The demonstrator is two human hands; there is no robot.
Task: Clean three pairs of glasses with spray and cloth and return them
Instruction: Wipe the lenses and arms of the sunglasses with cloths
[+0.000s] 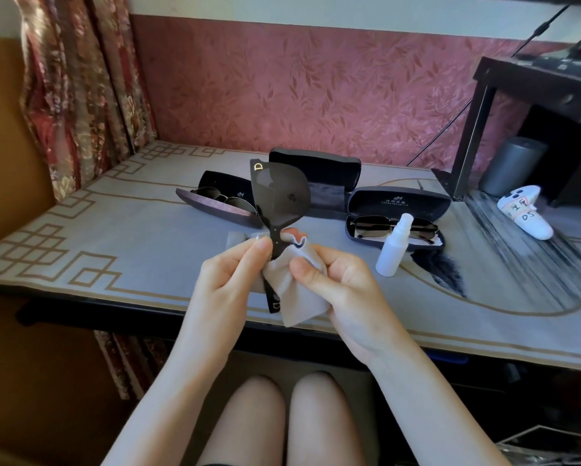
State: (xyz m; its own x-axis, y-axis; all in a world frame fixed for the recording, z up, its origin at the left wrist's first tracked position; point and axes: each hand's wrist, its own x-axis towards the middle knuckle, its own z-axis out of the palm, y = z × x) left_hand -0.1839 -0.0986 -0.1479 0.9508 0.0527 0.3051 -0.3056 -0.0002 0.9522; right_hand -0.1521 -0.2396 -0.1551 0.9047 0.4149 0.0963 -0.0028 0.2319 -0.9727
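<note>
Three spectacle cases lie open in a row across the middle of the grey tabletop (pixel 131 237) with its gold fret border. Leftmost, the oval purple-brown hard case (pixel 215 210) holds a pair of dark round-lensed sunglasses with thin metal rims (pixel 220 196). The black rectangular case (pixel 316 166) behind it, at centre, shows only its dark lining; its left part is hidden by what the person holds up. On the right, the dark grey case (pixel 400 200) contains slim rectangular dark-lensed glasses (pixel 373 227).

In front of the cases, the left hand (pixel 228 280) pinches the large black sunglasses with a gold D on the temple (pixel 279 200) near the bridge, standing them on end, one lens up. The right hand (pixel 339 280) is closed around a pale grey cloth (pixel 295 290) bunched over the lower lens.

A white spray bottle (pixel 393 250) stands upright just in front of the right case, covering part of the glasses inside. Further right lie a white game controller with paper labels (pixel 524 213) and, behind it, a grey cylinder (pixel 514 166) under a black stand (pixel 480 112). A floral curtain (pixel 80 95) hangs at the upper left.
</note>
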